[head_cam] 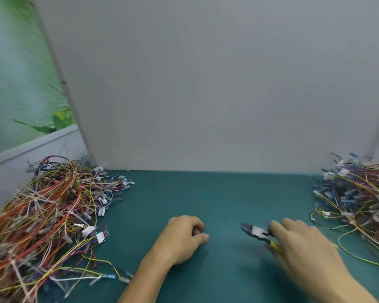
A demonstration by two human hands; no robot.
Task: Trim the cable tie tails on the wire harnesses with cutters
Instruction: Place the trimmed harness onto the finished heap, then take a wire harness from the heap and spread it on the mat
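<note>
A big tangled pile of wire harnesses [42, 217], red, yellow and blue with white connectors and pale cable tie tails, fills the left of the green mat [217, 197]. A second harness pile [363, 197] lies at the right edge. My left hand [182, 239] rests on the mat in the middle, fingers curled into a loose fist with nothing in it. My right hand [302, 246], blurred, grips the yellow handles of the cutters [257, 232], whose dark jaws point left toward my left hand. No harness is between the jaws.
A grey partition panel [206, 84] stands upright along the mat's far edge. A white ledge [31, 145] and a green leaf-patterned wall lie behind the left pile. Loose yellow wires [354, 252] trail from the right pile toward my right hand.
</note>
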